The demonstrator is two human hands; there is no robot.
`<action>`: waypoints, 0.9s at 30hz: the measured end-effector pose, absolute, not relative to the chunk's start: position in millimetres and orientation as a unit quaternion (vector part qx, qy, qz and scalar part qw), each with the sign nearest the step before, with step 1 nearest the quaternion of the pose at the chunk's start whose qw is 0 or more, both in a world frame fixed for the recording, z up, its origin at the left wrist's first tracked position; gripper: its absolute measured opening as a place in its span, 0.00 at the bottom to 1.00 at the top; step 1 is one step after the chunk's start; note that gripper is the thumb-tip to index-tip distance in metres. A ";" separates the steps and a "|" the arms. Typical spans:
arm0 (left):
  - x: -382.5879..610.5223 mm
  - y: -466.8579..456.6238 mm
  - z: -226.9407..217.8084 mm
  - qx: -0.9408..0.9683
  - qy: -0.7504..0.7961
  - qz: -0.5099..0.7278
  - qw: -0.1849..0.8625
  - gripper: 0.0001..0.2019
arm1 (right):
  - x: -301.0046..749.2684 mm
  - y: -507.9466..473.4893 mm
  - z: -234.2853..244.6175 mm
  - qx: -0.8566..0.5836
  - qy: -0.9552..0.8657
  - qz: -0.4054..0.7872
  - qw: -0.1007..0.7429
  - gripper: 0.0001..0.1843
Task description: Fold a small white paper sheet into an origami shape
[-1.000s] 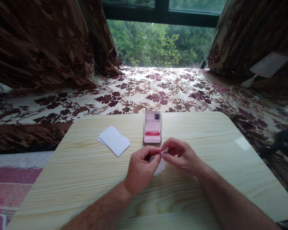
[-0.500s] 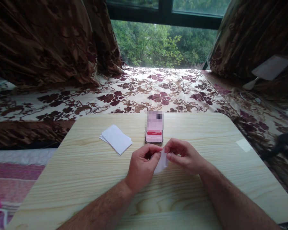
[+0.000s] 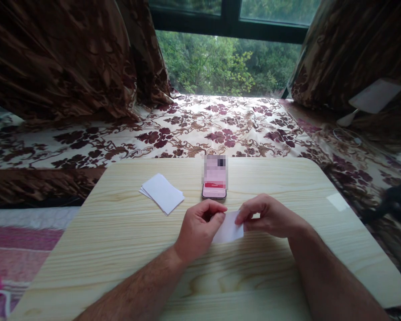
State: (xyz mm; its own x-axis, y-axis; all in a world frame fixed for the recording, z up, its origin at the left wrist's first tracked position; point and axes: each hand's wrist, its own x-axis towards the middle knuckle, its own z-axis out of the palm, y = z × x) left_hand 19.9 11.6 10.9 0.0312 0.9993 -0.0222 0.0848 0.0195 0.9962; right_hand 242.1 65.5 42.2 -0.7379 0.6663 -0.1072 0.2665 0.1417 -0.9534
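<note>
Both hands hold one small white paper slip [image 3: 230, 228] just above the light wooden table [image 3: 120, 249]. My left hand [image 3: 198, 231] pinches its left edge between thumb and fingers. My right hand [image 3: 269, 217] pinches its right edge. The slip is stretched flat between them. A phone [image 3: 214, 183] with a lit pink screen lies flat just beyond my hands. A small stack of white paper slips [image 3: 162, 193] rests on the table to the left of the phone.
A floral brown-and-cream cloth [image 3: 200, 129] covers the surface beyond the table. Dark patterned curtains [image 3: 53, 58] hang left and right of a window. A clear piece of tape or film [image 3: 336, 201] lies near the table's right edge.
My right hand has moved to the right, and the slip has been drawn out from a bunched shape to a flat rectangle between both hands.
</note>
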 end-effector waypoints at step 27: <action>22.3 11.5 8.1 0.584 0.482 0.424 0.498 0.07 | 253.5 71.1 40.8 -0.260 -0.705 0.653 0.098 0.17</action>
State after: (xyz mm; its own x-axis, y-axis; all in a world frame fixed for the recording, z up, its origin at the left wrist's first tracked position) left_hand 22.3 11.5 8.1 0.1765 0.9842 0.0152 0.1402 -0.0404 0.9893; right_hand 253.5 71.1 40.8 -0.8459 0.4942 -0.2006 0.2382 0.0136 -0.9711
